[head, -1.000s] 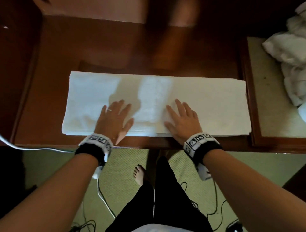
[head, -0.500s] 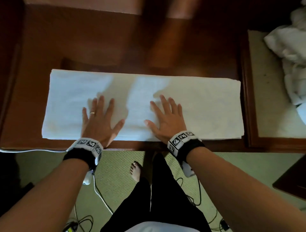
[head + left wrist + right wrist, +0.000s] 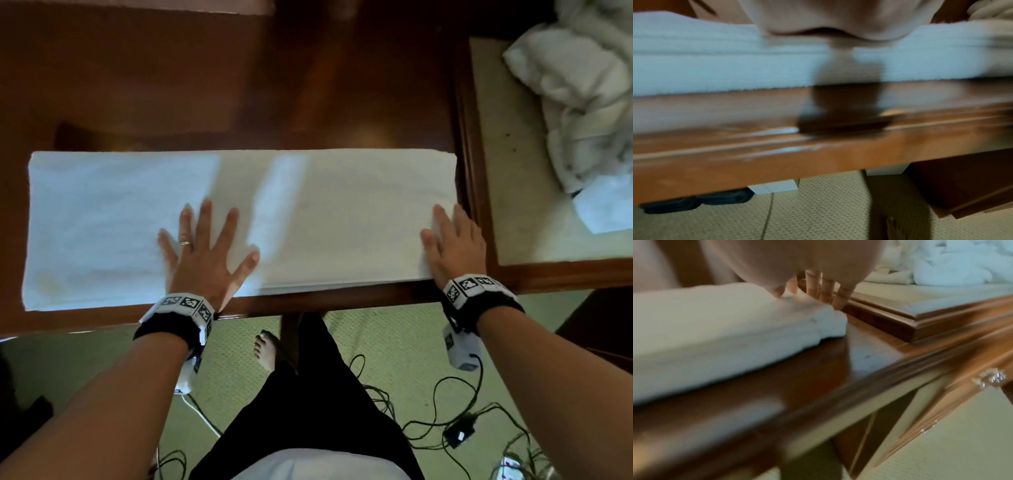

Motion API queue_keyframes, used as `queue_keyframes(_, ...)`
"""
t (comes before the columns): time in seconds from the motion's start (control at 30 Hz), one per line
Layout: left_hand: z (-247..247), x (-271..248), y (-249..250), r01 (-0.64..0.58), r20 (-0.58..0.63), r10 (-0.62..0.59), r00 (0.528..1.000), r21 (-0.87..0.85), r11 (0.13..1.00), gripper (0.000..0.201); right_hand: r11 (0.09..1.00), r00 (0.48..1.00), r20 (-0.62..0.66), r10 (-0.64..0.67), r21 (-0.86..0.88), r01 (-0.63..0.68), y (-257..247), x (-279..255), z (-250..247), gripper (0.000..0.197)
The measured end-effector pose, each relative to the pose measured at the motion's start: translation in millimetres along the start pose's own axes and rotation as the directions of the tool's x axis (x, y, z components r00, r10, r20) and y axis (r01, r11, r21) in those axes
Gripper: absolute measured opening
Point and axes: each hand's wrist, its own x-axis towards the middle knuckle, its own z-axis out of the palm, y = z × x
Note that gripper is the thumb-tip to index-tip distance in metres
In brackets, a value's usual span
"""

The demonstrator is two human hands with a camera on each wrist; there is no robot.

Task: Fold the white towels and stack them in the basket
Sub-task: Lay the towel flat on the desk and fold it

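Towel [image 3: 102, 222], white and already folded into a long band, lay flat along the near edge of the dark wooden surface [image 3: 205, 85]. Left hand [image 3: 202, 253] pressed palm-down near the band's middle, fingers [image 3: 205, 219] splayed straight, gripping nothing. Right hand [image 3: 455, 246] sat at the band's right end, beside the raised wooden tray [image 3: 476, 171]; seen from the right wrist, its fingers [image 3: 840, 300] reached down over the end edge [image 3: 830, 321], thumb on top, though too blurred to tell whether pinching or merely resting. Heap of unfolded towels [image 3: 589, 85] waited on the tray; no basket in view. Judged the next fold across the length: best done by anchoring the middle with the left palm, lifting both right corners together, carrying them over squarely to meet the far end, then smoothing outward.
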Motion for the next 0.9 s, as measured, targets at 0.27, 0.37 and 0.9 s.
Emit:
queue_keyframes(0.27, -10.3, -14.4, -43.2, 0.044, 0.041, -0.043, 0.998, -0.012, 0.999, 0.091, 0.866, 0.917, 0.155, 0.369, 0.301, -0.399, -33.2, 19.7, -15.7, 0.055)
queue_keyframes(0.37, -15.4, -17.9, -42.1, 0.065, 0.048, -0.064, 0.997, -0.030, 0.997, 0.092, 0.792, 0.874, 0.285, 0.393, 0.377, -0.479, -44.2, 20.5, -14.4, 0.063)
queue_keyframes(0.9, -72.5, 9.5, 1.2, -0.063, 0.012, 0.063, 0.998, -0.045, 0.997, 0.057, 0.999, 0.943, -0.333, 0.009, 0.040, 0.005, -77.4, 147.6, -196.8, 0.015)
